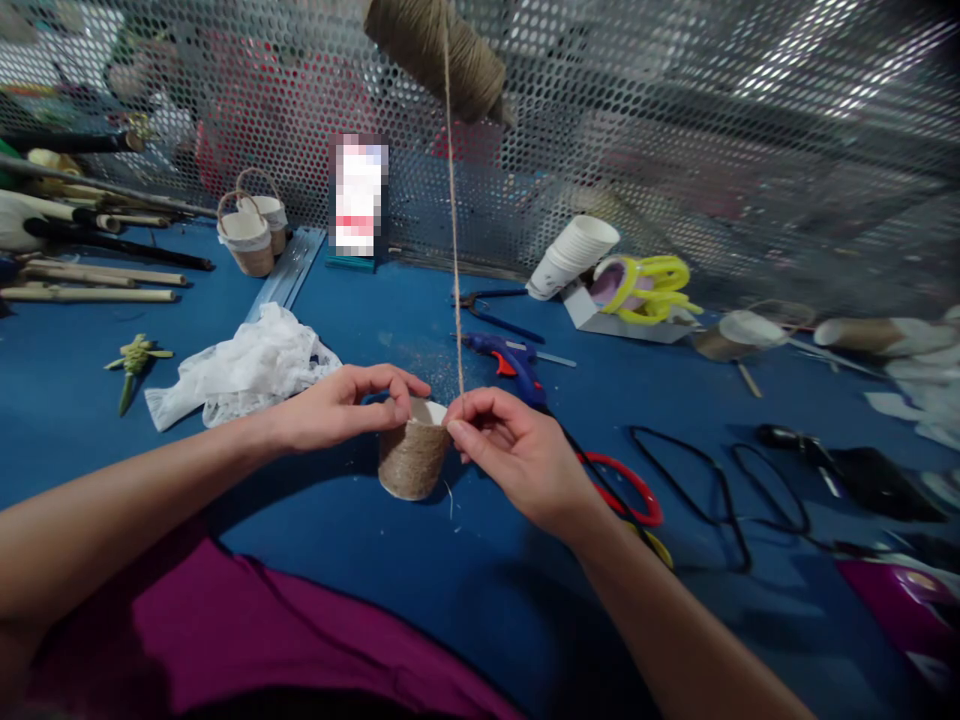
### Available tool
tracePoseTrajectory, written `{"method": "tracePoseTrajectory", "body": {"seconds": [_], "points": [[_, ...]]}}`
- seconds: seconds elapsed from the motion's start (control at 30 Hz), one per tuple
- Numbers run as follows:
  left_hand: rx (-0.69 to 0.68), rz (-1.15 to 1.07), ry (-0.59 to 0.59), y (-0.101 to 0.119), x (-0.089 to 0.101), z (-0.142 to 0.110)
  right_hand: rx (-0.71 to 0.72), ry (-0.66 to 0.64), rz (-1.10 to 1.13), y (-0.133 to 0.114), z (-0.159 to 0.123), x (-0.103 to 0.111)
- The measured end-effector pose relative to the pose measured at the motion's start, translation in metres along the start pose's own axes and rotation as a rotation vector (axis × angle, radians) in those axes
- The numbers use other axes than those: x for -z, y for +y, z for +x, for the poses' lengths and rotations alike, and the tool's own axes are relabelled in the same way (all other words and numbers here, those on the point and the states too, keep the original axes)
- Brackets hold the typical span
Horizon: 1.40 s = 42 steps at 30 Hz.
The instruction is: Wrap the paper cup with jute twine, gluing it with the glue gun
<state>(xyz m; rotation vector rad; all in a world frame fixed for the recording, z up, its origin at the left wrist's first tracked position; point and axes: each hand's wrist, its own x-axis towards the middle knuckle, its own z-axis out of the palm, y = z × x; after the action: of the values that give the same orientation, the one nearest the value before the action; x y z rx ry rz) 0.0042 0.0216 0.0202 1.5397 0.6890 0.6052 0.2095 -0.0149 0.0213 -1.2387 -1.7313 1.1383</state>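
Observation:
A small paper cup wrapped in brown twine stands on the blue table in front of me, its white inside showing at the top. My left hand grips its rim from the left, fingers curled over the edge. At the cup's right rim, my right hand pinches the twine, which runs taut upward. That strand comes from a large twine spool hanging on the perforated metal panel. Behind my right hand lies a blue glue gun with a red trigger.
White lace lies left of the cup. Two small handled buckets stand farther back. Stacked paper cups and yellow-handled scissors sit at the back right. A black cord and a purple iron are at right.

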Motion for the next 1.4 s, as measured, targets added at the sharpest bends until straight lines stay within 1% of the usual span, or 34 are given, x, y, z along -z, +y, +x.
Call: {"method": "tracePoseTrajectory", "body": {"seconds": [0.13, 0.23, 0.43, 0.53, 0.67, 0.83, 1.0, 1.17, 1.4], "points": [[-0.029, 0.043, -0.047, -0.001, 0.003, -0.001, -0.020, 0.004, 0.010, 0.000, 0.000, 0.000], [-0.057, 0.111, -0.060, 0.000, 0.003, -0.002, -0.027, 0.008, 0.020, -0.001, -0.001, -0.002], [-0.112, 0.320, 0.002, -0.001, -0.004, -0.002, -0.016, 0.012, 0.009, -0.003, 0.000, -0.004], [-0.128, 0.371, 0.050, -0.002, -0.007, -0.002, 0.000, 0.010, -0.012, -0.005, 0.001, -0.005], [-0.146, 0.387, 0.107, 0.000, -0.010, -0.003, 0.029, 0.018, -0.035, -0.009, 0.003, -0.009], [-0.155, 0.410, 0.122, 0.003, -0.012, -0.004, 0.063, 0.038, -0.109, -0.015, 0.005, -0.014], [-0.138, 0.377, 0.139, 0.005, -0.014, -0.003, 0.083, 0.044, -0.157, -0.017, 0.005, -0.015], [-0.093, 0.337, 0.159, 0.007, -0.015, -0.003, 0.104, 0.053, -0.207, -0.015, 0.005, -0.016], [-0.066, 0.271, 0.182, 0.009, -0.017, -0.004, 0.121, 0.053, -0.215, -0.016, 0.004, -0.018]]}}
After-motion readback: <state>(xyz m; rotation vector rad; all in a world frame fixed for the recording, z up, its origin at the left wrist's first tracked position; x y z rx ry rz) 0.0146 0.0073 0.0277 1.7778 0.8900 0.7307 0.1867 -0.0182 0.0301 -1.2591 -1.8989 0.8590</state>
